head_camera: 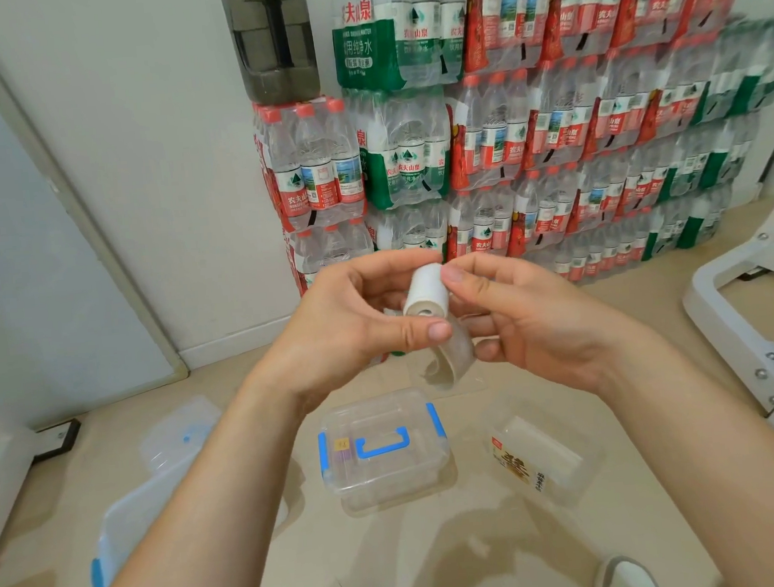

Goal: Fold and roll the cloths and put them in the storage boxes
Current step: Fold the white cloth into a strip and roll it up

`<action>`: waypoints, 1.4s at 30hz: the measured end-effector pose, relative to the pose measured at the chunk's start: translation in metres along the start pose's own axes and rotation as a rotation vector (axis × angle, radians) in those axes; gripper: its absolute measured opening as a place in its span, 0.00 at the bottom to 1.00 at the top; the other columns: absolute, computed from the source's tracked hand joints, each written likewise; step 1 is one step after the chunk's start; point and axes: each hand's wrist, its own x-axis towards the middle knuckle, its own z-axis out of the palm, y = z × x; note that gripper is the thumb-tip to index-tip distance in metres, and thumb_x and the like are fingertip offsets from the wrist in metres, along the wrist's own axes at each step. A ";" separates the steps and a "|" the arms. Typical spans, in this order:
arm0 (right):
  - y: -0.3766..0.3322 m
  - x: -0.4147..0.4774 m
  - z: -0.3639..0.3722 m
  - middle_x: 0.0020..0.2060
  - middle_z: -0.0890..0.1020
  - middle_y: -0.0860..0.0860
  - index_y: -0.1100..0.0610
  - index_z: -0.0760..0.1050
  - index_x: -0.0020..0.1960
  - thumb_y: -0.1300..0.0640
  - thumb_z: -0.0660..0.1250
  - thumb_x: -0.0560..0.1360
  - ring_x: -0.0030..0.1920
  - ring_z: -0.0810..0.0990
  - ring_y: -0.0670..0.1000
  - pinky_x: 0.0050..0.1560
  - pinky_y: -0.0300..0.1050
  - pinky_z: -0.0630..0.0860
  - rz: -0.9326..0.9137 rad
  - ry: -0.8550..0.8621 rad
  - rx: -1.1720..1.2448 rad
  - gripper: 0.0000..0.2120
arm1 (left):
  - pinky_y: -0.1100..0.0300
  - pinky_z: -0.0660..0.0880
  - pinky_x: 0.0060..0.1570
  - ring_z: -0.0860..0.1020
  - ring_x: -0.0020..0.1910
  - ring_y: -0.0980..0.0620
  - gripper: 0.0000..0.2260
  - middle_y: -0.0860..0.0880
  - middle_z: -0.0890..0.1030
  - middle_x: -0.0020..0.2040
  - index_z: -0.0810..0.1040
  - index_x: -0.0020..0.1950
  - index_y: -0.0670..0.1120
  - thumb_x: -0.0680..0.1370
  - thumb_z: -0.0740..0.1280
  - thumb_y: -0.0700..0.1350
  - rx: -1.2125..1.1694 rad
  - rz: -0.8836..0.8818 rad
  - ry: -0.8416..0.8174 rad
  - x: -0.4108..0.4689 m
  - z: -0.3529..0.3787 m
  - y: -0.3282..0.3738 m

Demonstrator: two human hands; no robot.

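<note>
the white cloth roll (426,292) is held up at chest height between both hands, its long axis tipped up and away so the open coiled end faces the camera, with a loose translucent tail (451,362) hanging below it. the left hand (355,323) has its fingers (434,331) clamped on the roll's near end and far side, and the right hand (531,323) pinches the top edge. the clear storage box with blue latches (383,451) sits lid-shut on the floor (397,561) straight below, about equally near either hand, so i judge it needs opening first.
</note>
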 end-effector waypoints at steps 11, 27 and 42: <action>0.001 -0.003 -0.014 0.37 0.82 0.51 0.53 0.78 0.44 0.55 0.73 0.66 0.38 0.74 0.50 0.40 0.45 0.67 0.007 -0.094 -0.083 0.08 | 0.58 0.77 0.46 0.82 0.48 0.50 0.31 0.48 0.85 0.51 0.82 0.55 0.51 0.53 0.82 0.52 -0.208 0.048 0.052 0.001 -0.008 -0.004; 0.000 -0.003 -0.015 0.30 0.80 0.50 0.55 0.74 0.36 0.62 0.75 0.63 0.33 0.76 0.48 0.41 0.42 0.69 0.051 -0.053 -0.010 0.10 | 0.60 0.77 0.46 0.82 0.50 0.52 0.32 0.48 0.84 0.52 0.82 0.55 0.50 0.52 0.83 0.49 -0.259 0.077 0.036 0.004 -0.011 -0.006; 0.000 0.004 -0.013 0.28 0.73 0.51 0.55 0.71 0.30 0.70 0.71 0.63 0.32 0.71 0.50 0.30 0.40 0.70 0.032 0.020 0.111 0.14 | 0.56 0.80 0.42 0.78 0.41 0.49 0.30 0.60 0.82 0.43 0.80 0.53 0.56 0.59 0.79 0.30 0.330 -0.004 -0.003 -0.001 -0.012 0.006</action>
